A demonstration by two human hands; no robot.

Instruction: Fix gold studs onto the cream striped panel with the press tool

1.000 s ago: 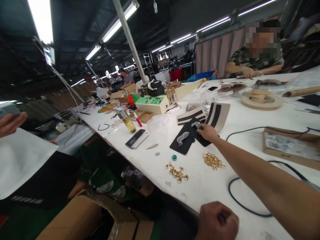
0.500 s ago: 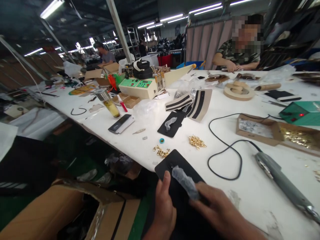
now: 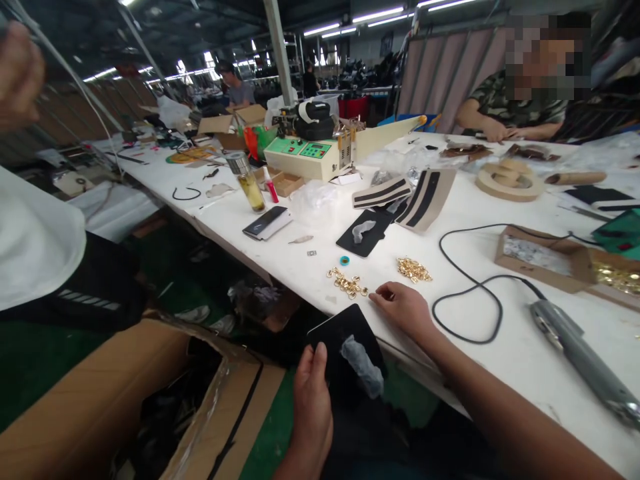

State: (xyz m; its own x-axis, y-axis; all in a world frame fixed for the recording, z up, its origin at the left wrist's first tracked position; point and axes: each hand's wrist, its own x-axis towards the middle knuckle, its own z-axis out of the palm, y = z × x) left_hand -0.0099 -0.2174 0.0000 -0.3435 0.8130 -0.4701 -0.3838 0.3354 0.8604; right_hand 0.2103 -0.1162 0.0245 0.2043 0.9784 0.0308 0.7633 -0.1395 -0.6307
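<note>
Beside the gold clasps (image 3: 345,286), the right hand (image 3: 404,308) is now found, fingers curled, withdrawn from the black panel (image 3: 336,341); any pinched part cannot be made out. By the table's (image 3: 515,353) edge, the panel is gripped by the left hand (image 3: 313,403) alone, apparently only steadied.

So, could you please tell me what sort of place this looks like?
Probably a factory workshop: a long white table holds a boxy machine, small gold pieces lying in piles, and a corded tool.
</note>
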